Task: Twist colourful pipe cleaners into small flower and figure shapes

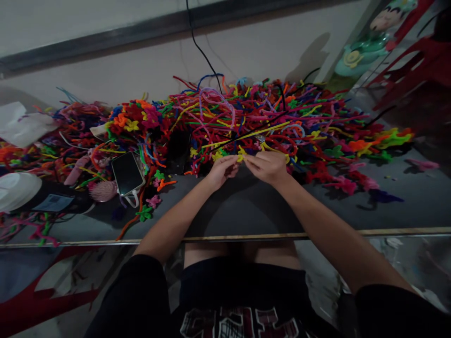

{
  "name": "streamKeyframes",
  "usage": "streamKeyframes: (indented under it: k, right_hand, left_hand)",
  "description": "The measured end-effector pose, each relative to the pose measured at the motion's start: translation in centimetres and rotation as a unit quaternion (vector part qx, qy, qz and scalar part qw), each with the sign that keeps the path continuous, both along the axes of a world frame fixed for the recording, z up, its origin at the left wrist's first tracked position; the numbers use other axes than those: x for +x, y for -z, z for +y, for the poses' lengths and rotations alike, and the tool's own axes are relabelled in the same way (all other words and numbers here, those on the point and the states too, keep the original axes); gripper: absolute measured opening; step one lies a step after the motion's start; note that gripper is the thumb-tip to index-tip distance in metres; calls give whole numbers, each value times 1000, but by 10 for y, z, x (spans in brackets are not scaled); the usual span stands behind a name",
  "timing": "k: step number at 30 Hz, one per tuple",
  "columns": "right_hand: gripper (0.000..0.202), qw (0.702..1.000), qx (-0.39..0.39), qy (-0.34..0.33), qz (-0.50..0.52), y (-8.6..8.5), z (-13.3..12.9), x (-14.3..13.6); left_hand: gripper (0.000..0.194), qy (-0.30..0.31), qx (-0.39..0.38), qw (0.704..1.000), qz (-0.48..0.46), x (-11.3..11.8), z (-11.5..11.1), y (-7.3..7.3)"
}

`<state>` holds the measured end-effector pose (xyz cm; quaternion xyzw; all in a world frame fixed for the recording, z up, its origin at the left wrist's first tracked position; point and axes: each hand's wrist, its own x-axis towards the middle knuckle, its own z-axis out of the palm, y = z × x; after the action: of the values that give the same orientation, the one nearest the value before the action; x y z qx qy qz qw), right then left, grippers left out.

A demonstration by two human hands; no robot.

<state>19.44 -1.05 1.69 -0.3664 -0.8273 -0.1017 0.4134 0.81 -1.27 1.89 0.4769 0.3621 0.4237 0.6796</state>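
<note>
A small yellow pipe-cleaner piece [241,157] is pinched between my two hands above the middle of the dark table. My left hand [223,171] holds its left side with closed fingertips. On the other side, my right hand [267,166] has its thumb and fingers pressed together on the piece. Just beyond my hands lies a large heap of coloured pipe cleaners [218,110], with long yellow stems [246,135] across it. The fingers hide part of the piece, so its full shape cannot be made out.
A phone [127,173] with a white cable lies left, beside a pink spiky brush [102,191] and a black container with a white end [59,199]. Finished-looking coloured shapes [343,184] lie right. The table's front edge [246,238] runs below my forearms.
</note>
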Motion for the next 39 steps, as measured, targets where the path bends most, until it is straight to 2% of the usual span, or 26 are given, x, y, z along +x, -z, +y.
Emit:
streamKeyframes:
  k: [1,2,5,7,8,9,11,13,15,16,18,20,22,24,27,31,35,39]
  right_hand:
    - [20,999,-21,5,29,1,2,-2]
    - [21,998,-42,5,54,2,4,-4]
    - [20,990,-101,-30,96,4,8,-5]
    - [18,984,-131,-59,104,4,8,-5]
    - [17,981,-146,-69,109,3,8,-6]
    - [17,977,-163,-75,115,3,7,-6]
    - [18,967,-201,-80,136,1,6,-8]
    - [20,952,-248,-79,160,0,5,-9]
    - [22,936,-297,-76,174,0,6,-10]
    - [23,930,-315,-74,176,0,6,-9]
    - [23,926,-327,-67,174,1,8,-9]
    - [22,932,-315,-55,169,3,9,-8]
    - [22,939,-301,-50,161,4,10,-9]
    - [23,942,-297,-50,148,5,9,-10]
    - [25,953,-273,-47,120,5,8,-10]
    - [22,977,-193,-35,81,3,9,-4]
    - [23,980,-181,-37,77,-3,10,5]
    - [26,978,-182,-44,89,-8,8,7]
  left_hand:
    - [31,-44,73,995,60,-1,1,1]
    - [32,-85,154,977,123,-2,1,2]
    - [26,-143,363,881,270,-5,-1,1]
    - [20,-153,416,840,313,-5,-2,0]
    - [21,-157,415,836,322,-4,-2,0]
    - [22,-160,398,844,321,-4,-1,1]
    - [25,-152,321,890,287,-3,2,5]
    - [29,-113,219,944,221,-3,7,9]
    - [31,-72,146,973,165,-4,12,13]
    - [31,-63,134,977,152,-4,13,14]
    - [31,-71,160,972,156,-5,13,15]
    - [30,-87,230,949,196,-5,10,13]
    - [29,-101,304,914,250,-5,6,11]
    - [24,-113,328,893,286,-5,4,11]
    - [18,-145,264,913,275,-6,7,14]
    - [18,-169,155,953,196,-7,16,16]
    - [23,-102,92,983,118,-7,18,15]
    - [32,-64,89,990,86,-6,16,14]
